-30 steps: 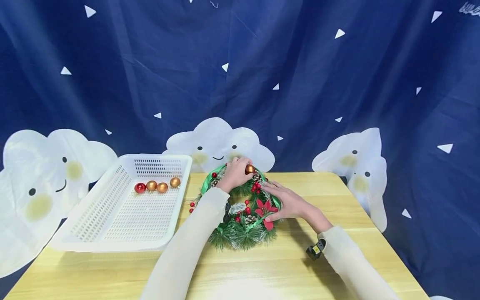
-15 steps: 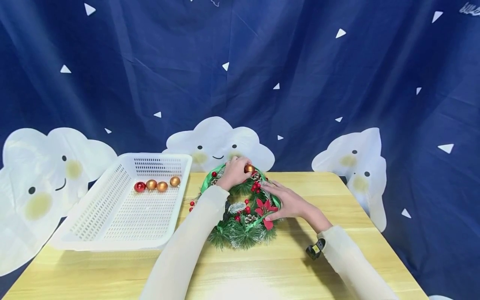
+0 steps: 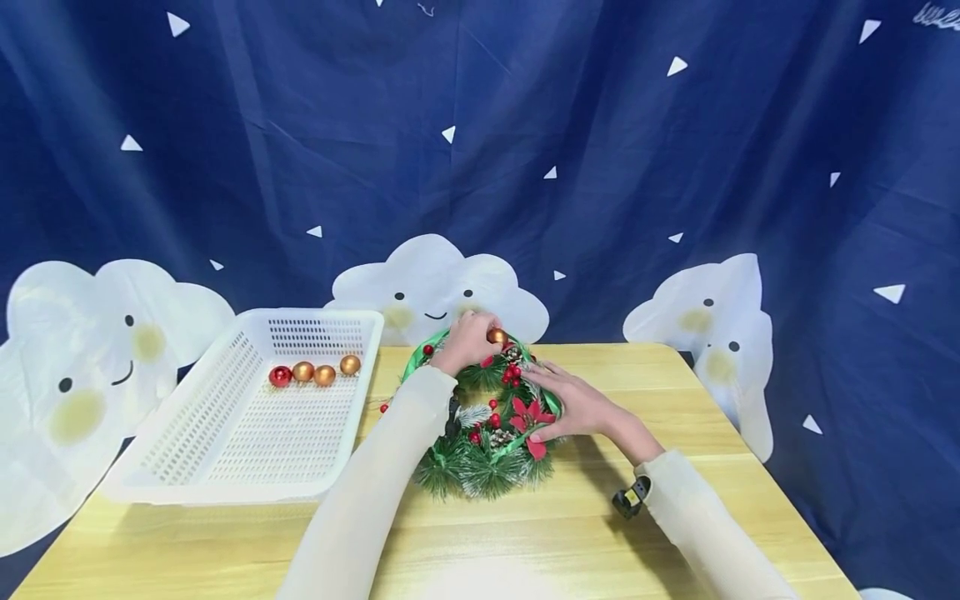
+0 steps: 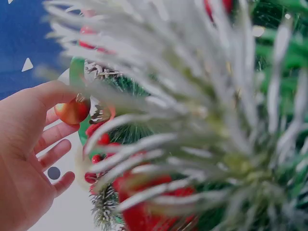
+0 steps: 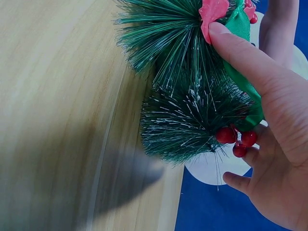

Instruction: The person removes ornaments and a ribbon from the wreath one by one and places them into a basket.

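At the far side of a green Christmas wreath [image 3: 491, 475], my left hand [image 3: 468, 342] pinches a shiny gold bauble [image 3: 497, 337]. The left wrist view shows the bauble [image 4: 73, 111] between thumb and index finger, its cap facing the wreath, the other fingers [image 4: 57, 153] spread. My right hand [image 3: 581, 406] holds the wreath's right side. Its thumb presses a red poinsettia petal [image 5: 211, 17], and its fingers reach around the side by a cluster of red berries [image 5: 226, 135]. Green ribbon, pine cones and frosted sprigs decorate the wreath; my left forearm hides its left part.
A white plastic basket [image 3: 341, 450] stands on the wooden table [image 3: 600, 550] left of the wreath. Inside it lie one red bauble [image 3: 281, 377] and several gold baubles [image 3: 325, 376]. Behind the table hangs a blue curtain [image 3: 600, 208] with cloud shapes.
My left hand, still pinching the gold bauble, has shifted very slightly left at the wreath's far side. The right hand keeps its place.
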A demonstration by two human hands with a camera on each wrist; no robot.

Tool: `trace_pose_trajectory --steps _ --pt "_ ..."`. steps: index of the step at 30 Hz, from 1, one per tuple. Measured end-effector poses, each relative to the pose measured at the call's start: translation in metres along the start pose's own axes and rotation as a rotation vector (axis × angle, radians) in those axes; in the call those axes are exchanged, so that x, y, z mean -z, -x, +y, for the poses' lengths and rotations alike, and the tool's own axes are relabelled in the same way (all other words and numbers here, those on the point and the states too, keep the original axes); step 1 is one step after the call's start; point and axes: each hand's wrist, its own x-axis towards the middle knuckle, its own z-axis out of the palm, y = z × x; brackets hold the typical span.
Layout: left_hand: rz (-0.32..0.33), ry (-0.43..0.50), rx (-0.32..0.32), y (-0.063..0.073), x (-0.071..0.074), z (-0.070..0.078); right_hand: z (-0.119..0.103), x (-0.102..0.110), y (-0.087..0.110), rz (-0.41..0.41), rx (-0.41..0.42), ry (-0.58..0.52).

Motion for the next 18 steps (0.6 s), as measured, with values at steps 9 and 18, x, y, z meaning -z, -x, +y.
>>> trace_pose_trajectory --steps 9,18 --pt "0.018 0.005 -0.075 0.004 0.018 0.000 0.002 0.000 0.000 0.006 0.012 0.000" --pt "0.022 0.010 -0.107 0.012 0.037 -0.002 0.002 0.000 0.000 0.008 0.007 -0.003"
